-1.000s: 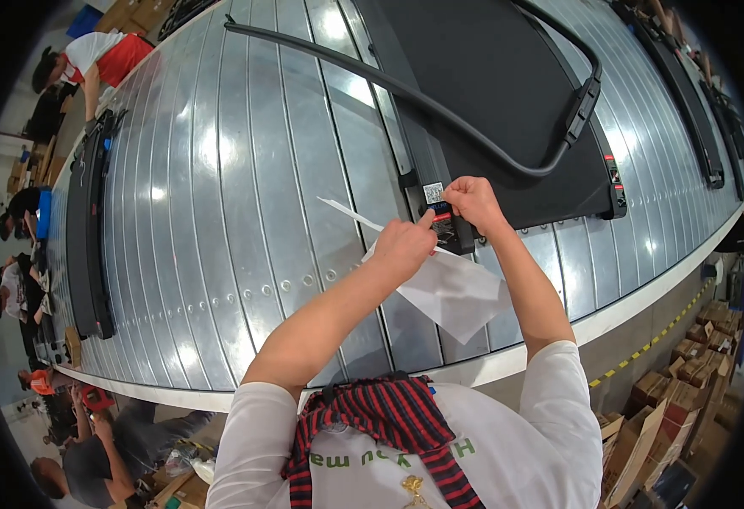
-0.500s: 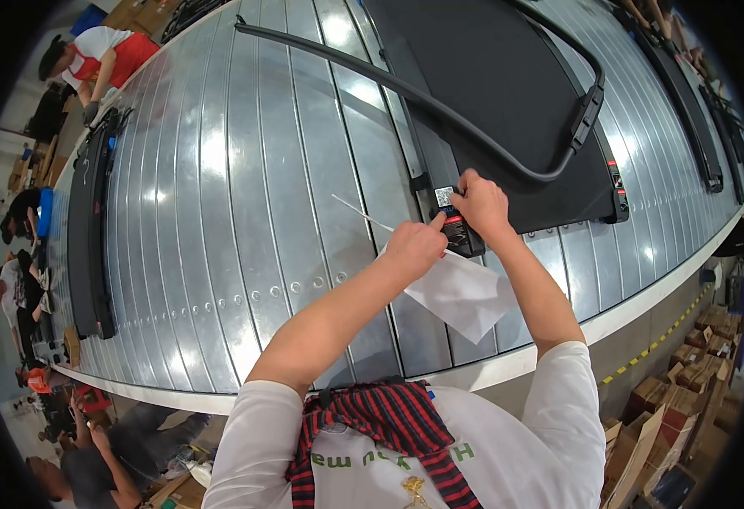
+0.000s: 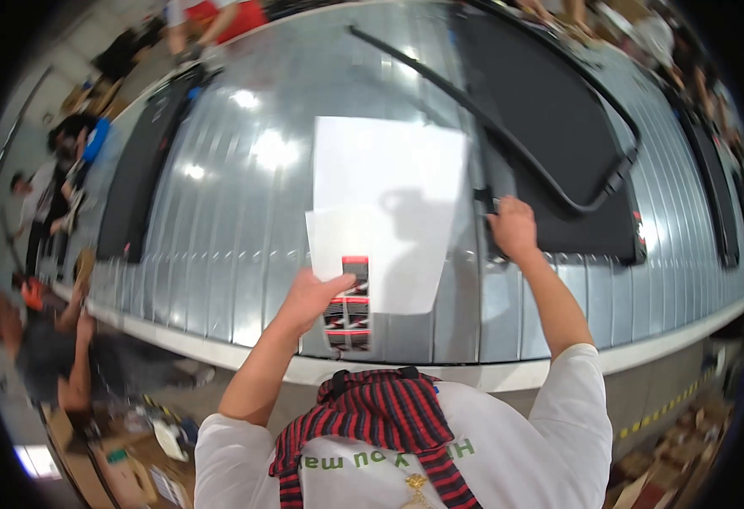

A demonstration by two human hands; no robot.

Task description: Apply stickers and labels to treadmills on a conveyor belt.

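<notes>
My left hand (image 3: 306,299) is closed on white label sheets (image 3: 389,178), its thumb pressed on top. Small black and red stickers (image 3: 353,307) show on the sheets' near end. To the right lies a wide, flat black panel (image 3: 550,119) with rails along its sides. My right hand (image 3: 516,226) is at the near left corner of this panel, fingers bent over the end of the side rail. Across the panel rests a bent black tube frame (image 3: 507,140), one arm reaching out to the left. What lies under my right fingers is hidden.
The ribbed metal table (image 3: 245,187) has a pale near edge. Long black assemblies lie at its left (image 3: 147,170) and right (image 3: 711,178). Other people stand around it, one in red at the far left. Cardboard boxes (image 3: 117,471) sit at the lower left.
My left hand has moved left and down from the rail corner, bringing the sheets flat into view. My right hand stays at the panel's corner. The whole view has shifted.
</notes>
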